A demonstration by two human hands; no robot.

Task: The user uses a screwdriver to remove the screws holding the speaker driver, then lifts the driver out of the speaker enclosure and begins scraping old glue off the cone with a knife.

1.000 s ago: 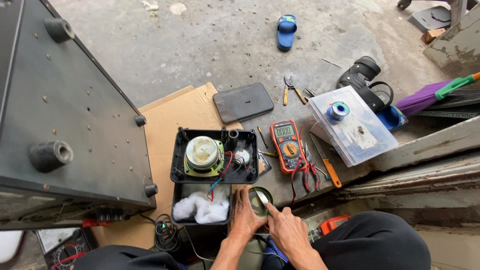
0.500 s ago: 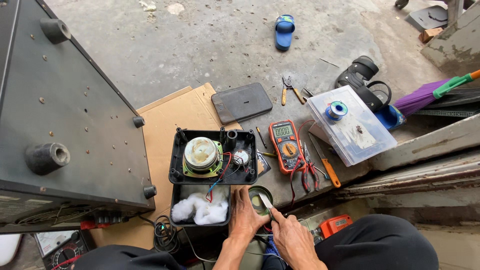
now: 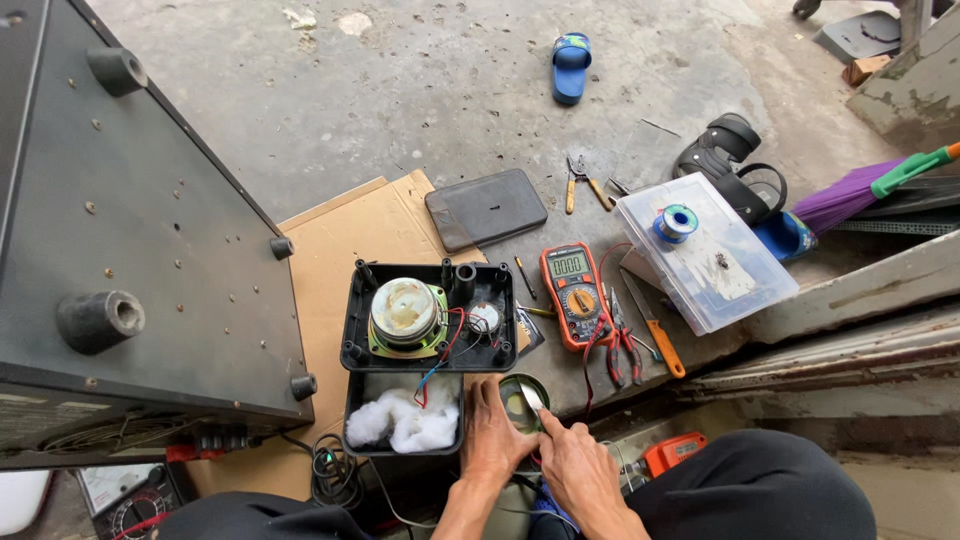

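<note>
Black and bulky, a large speaker cabinet (image 3: 130, 250) fills nine o'clock. At centre sits the opened small speaker box (image 3: 428, 318), white wadding (image 3: 405, 422) below it. An orange multimeter (image 3: 575, 294) lies at three o'clock. The left hand (image 3: 497, 440) cups a small round tin (image 3: 522, 400); the right hand (image 3: 580, 478) pinches a thin tool (image 3: 531, 397) into it.

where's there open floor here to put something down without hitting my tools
Bare concrete lies beyond the grey pad, toward the blue slipper. The cardboard left of the pad is free too. It is crowded between the open speaker, multimeter and clear box, near both hands.
</note>
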